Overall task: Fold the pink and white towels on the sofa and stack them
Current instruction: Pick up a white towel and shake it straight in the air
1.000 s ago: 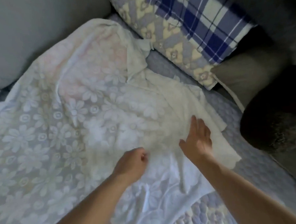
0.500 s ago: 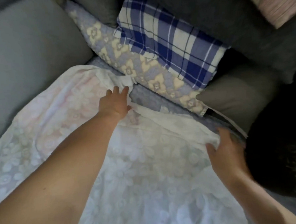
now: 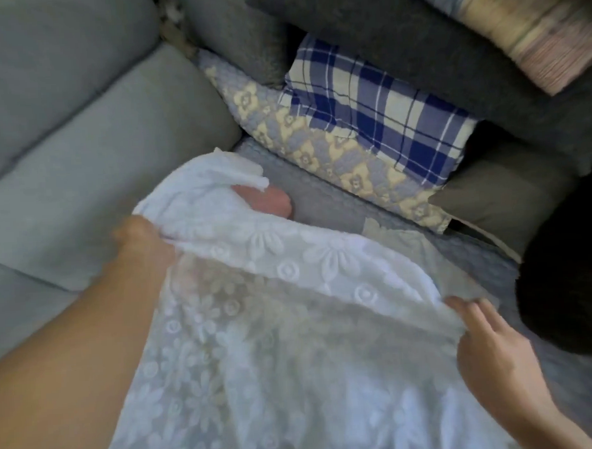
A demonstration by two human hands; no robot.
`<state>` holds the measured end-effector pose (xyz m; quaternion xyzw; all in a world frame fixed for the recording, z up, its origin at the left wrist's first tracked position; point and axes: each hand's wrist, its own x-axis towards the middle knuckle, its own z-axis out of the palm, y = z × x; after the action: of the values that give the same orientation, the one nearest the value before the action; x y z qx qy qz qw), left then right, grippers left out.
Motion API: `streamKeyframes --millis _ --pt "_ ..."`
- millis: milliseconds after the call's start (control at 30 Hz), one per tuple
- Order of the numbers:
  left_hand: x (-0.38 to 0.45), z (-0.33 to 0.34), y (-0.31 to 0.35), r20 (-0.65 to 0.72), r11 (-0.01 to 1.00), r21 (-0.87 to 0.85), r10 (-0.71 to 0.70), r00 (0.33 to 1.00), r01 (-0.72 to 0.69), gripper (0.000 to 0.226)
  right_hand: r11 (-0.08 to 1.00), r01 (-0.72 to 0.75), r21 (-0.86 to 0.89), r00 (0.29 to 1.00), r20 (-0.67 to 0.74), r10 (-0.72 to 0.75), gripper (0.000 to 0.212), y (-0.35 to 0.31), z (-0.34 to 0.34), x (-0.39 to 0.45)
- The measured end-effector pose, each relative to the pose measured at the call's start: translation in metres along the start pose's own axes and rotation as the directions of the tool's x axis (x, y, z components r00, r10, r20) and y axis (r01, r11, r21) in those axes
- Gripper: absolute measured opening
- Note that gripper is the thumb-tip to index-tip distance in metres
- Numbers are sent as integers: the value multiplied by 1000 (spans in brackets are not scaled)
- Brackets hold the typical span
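My left hand point(image 3: 144, 239) grips the far left corner of the white towel point(image 3: 294, 344), with cloth bunched over the fingers and one fingertip showing pink through the gathered edge. My right hand point(image 3: 493, 348) pinches the far right corner between thumb and curled fingers. The two hands are well apart, and the far edge of the towel runs between them as a lifted, slightly sagging band.

Half a second ago my left hand lay flat on the far edge near the pillows and my right hand was only reaching the right side; a second ago both hands were close together near me, smoothing the middle. Both corners are now taken up and the far edge has risen off the seat. I judge this to be the start of the first fold, with the far edge ready to be brought toward me.

The towel is thin and white with a raised flower pattern, sheer enough for the layer beneath to show through. It lies spread over the sofa seat point(image 3: 324, 202) and hangs toward me. No pink towel can be told apart here.

Behind it stand the grey back cushion point(image 3: 77, 132), a checked blue pillow point(image 3: 378, 117) and a flowered pillow point(image 3: 304, 148).
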<state>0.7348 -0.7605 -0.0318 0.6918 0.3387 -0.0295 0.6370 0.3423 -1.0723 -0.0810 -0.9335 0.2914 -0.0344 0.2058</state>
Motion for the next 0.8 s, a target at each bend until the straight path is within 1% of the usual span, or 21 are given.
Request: streamKeyframes --millis 33,100,133,167,200,233,267,300,333,367,400,433,467,500,567,633,700,733,767,800 --pt "-5 -38 -17 -8 996 46 -72 997 73 42 997 52 -57 995 84 -47 75 -4 7 -15" --pt "-13 -112 -65 40 946 226 -247 968 232 40 977 145 -154 970 216 -110 78 -7 27 -48" --pt "-16 -144 -91 18 896 282 -363 932 343 32 965 171 -197 959 256 -118 77 -7 37 -62" --pt "-14 -171 -116 -25 848 325 -435 900 419 22 955 183 -232 953 279 -115 76 -7 46 -74" --pt "-13 -194 -141 -67 801 328 -509 858 501 18 954 164 -250 960 262 -97 73 -8 50 -84" --pt "-15 -213 -164 -82 752 336 -576 813 567 17 951 147 -271 973 212 -90 70 -7 54 -92" --pt "-20 -225 -182 -83 712 323 -634 769 623 15 951 118 -284 986 151 -77 66 -4 57 -99" --pt "-22 -236 -197 -52 690 322 -671 740 648 14 952 94 -291 993 96 -69 63 -4 58 -106" --pt "-21 -243 -210 -18 692 311 -681 732 651 14 958 24 -285 999 44 -12 59 -7 57 -114" --pt "-18 -246 -219 20 712 310 -668 744 630 15 959 -91 -268 995 6 96 54 -10 59 -122" --pt "-11 -247 -227 54 737 302 -646 761 604 14 945 -237 -226 971 -24 238 49 -18 59 -129" --pt "-3 -247 -234 89 752 294 -636 767 589 13 915 -363 -178 931 -24 365 48 -25 61 -136" --pt "4 -248 -238 115 765 286 -626 772 577 14 882 -450 -142 891 -6 454 51 -34 62 -143" --pt "13 -250 -241 124 780 267 -611 782 566 17 858 -500 -116 863 9 504 56 -42 64 -151" --pt "40 -252 -241 142 821 224 -560 816 525 34 814 -578 -54 816 -8 579 63 -59 68 -168" --pt "70 -250 -236 125 867 156 -493 861 473 52 779 -623 75 778 -50 627 65 -86 66 -184" --pt "94 -245 -227 130 900 122 -433 892 419 54 757 -629 179 750 -118 651 63 -111 62 -197" --pt "102 -242 -221 171 911 124 -410 896 394 52 750 -627 211 738 -148 659 62 -120 60 -205" --pt "107 -239 -213 223 915 138 -402 888 379 50 756 -615 223 739 -172 652 60 -129 57 -214" --pt "110 -238 -204 264 923 147 -384 885 356 50 779 -595 200 756 -190 626 55 -137 55 -225"
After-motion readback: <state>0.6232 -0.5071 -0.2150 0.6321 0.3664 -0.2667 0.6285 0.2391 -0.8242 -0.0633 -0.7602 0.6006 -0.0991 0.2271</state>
